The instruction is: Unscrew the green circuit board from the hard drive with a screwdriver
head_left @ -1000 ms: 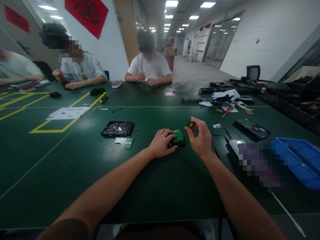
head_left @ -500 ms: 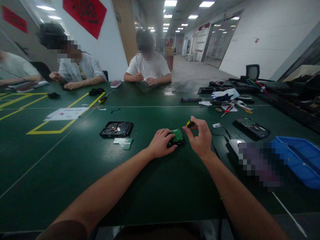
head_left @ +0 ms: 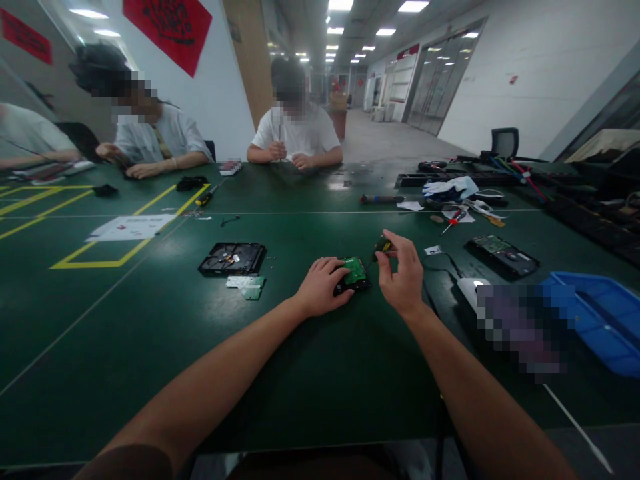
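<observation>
A hard drive point(head_left: 356, 272) with its green circuit board facing up lies on the dark green table. Over its left side rests my left hand point(head_left: 325, 285), fingers on the board and thumb along the near edge, gripping it. My right hand point(head_left: 401, 277), just right of the drive, pinches the black and yellow handle of a screwdriver point(head_left: 383, 247). The thin shaft slants down toward the drive's right edge; its tip is too small to make out. Further left sit an opened black drive casing point(head_left: 234, 258) and a detached circuit board point(head_left: 247, 287).
To the right are another hard drive point(head_left: 503, 257), a blue tray point(head_left: 595, 320) and a white device point(head_left: 473, 290) with a cable. Gloves point(head_left: 451, 189) and a red screwdriver point(head_left: 454, 220) lie beyond. Across the table people sit, one in a white T-shirt point(head_left: 300, 137).
My right thumb has shifted on the screwdriver handle, and the handle has turned in the fingers. My left hand and the hard drive stay put.
</observation>
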{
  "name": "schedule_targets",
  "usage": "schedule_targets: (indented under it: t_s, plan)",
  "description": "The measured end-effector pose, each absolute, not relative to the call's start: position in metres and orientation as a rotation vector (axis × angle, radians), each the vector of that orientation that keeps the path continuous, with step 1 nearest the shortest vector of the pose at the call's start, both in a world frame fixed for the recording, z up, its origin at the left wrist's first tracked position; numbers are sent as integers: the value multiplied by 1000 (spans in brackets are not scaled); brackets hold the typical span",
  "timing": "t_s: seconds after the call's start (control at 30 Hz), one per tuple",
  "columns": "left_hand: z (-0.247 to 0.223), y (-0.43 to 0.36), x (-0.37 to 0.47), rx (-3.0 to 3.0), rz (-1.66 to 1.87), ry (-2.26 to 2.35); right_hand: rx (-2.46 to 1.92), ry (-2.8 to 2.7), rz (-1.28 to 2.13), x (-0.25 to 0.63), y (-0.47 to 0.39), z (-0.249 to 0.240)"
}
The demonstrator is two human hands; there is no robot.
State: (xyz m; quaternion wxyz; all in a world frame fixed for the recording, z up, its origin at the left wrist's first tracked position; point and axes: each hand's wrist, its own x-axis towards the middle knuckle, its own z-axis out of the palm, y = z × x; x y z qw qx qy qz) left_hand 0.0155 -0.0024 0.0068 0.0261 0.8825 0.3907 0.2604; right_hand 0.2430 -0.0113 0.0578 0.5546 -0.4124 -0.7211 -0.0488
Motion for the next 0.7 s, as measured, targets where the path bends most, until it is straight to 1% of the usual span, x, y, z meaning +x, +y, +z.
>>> schedule_targets:
  t_s: [0.7]
  plan:
    - [6, -2, 15, 2735, 818, 1200, -1005, -1697, -115, 242, -11, 57]
